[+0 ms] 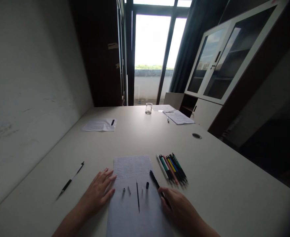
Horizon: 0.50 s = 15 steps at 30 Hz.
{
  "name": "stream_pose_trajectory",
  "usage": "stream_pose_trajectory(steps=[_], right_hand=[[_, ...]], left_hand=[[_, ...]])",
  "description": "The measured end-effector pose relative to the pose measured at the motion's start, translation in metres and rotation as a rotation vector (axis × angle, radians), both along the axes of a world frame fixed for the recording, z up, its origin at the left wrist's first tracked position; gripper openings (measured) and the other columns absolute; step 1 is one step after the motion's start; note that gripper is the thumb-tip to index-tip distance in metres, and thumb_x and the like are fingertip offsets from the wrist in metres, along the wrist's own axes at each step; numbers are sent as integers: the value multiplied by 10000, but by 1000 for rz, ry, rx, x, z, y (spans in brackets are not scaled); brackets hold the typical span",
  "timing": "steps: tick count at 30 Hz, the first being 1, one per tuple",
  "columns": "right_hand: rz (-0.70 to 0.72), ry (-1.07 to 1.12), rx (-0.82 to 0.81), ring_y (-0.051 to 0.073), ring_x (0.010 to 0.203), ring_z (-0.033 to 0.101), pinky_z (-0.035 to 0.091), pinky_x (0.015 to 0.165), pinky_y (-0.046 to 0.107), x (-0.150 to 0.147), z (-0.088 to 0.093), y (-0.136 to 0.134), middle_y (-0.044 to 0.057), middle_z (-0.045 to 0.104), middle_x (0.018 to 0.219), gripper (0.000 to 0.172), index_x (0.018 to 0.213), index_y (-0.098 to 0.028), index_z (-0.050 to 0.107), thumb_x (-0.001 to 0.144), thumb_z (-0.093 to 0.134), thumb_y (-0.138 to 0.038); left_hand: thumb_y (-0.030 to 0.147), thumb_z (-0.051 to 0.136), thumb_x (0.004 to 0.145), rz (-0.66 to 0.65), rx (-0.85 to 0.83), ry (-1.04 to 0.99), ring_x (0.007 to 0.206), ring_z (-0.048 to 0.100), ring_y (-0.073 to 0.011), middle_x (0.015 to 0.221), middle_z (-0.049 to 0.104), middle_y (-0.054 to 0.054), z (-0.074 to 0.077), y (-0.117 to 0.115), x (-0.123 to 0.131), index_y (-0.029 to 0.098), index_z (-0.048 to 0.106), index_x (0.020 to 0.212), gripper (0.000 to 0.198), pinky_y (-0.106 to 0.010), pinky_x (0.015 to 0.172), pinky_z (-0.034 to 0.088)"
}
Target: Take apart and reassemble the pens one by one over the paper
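Observation:
A sheet of paper [132,221] with lines of handwriting on its upper part lies on the table before me. My left hand [102,187] rests at its left edge, fingers spread and nothing held. At the right edge, my right hand [176,202] is closed around a black pen [155,179], which slants up and left over the sheet. Between the hands, a thin dark pen refill [138,197] lies lengthwise on the paper. Around it are a short black cylinder [147,185], a small clear piece [142,189], a thin spring-like piece [129,190] and a small tip-like part [123,191].
A row of several pens [172,169] lies right of the sheet. One black-and-white pen [71,181] lies far left. Farther back are a plastic-covered paper [99,125], a glass [148,108], a paper stack [179,117] and a round table hole [196,136]. A wall borders the left side.

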State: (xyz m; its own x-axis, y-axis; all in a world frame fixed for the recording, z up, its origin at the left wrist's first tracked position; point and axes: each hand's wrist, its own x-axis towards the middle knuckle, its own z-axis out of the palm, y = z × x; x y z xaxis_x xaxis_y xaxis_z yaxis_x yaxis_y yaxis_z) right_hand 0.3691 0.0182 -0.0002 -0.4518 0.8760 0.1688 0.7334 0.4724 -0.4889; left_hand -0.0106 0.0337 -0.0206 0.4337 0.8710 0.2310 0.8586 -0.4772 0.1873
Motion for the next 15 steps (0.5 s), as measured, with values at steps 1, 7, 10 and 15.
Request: stream_pose_trajectory(steps=[1,7,10,15], right_hand=[[1,10,2,223,831,699,548,741,326,1,-1,0,105,719,968,244,1114,-186,598,908,472,-149],[-1,93,76,185,689,661,523,639,276,5,-11,3,76,684,862,184,1120,-186,547,951,479,-164],[2,153,146,158,584,598,486,552,245,7,-12,5,23,628,746,123,1097,-196,516,985,465,-198],[-30,249,247,144,580,586,496,552,240,7,-9,6,-1,597,753,110,1127,-211,476,1027,456,-250]], left_hand=[[403,512,991,-1,4,-5,1413,409,-322,1509,486,-58,0,0,0,305,499,1426,446,-577,1135,376],[419,519,986,-3,4,-13,1407,419,-326,1501,495,-65,1,0,0,298,511,1420,451,-577,1135,373],[411,512,991,-1,8,-19,1410,413,-322,1506,488,-65,-1,0,-1,299,506,1424,448,-577,1140,365],[407,537,973,5,22,-47,1396,429,-325,1483,509,-62,1,-1,2,301,516,1412,452,-562,1129,391]])
